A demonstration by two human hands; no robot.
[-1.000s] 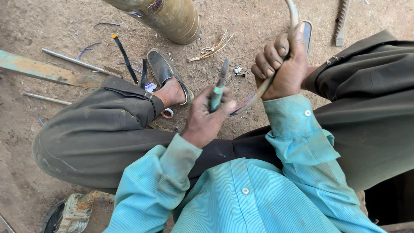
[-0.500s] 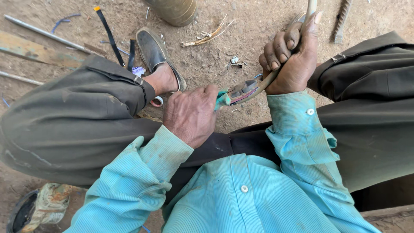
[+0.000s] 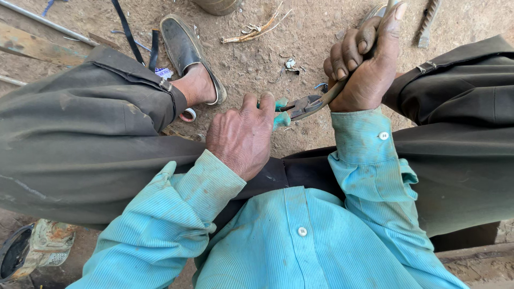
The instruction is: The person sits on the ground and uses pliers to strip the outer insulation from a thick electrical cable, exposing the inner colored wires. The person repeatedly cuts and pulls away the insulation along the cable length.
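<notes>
The left hand [image 3: 243, 139] is closed round the teal-handled pliers [image 3: 300, 107], whose jaws bite the lower end of a thin curved cable [image 3: 334, 91] held between the knees above the dirt ground [image 3: 267, 53]. The right hand [image 3: 367, 64] is fisted tight on that cable, which looks stiff yet springy, best gripped close to the jaws.

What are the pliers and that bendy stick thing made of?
The pliers look like dull grey metal at the jaws, with teal handles, probably rubber or plastic, in the left hand. The bent piece held by the right hand looks tan and smooth; cane, tubing or cable, I cannot tell.
</notes>
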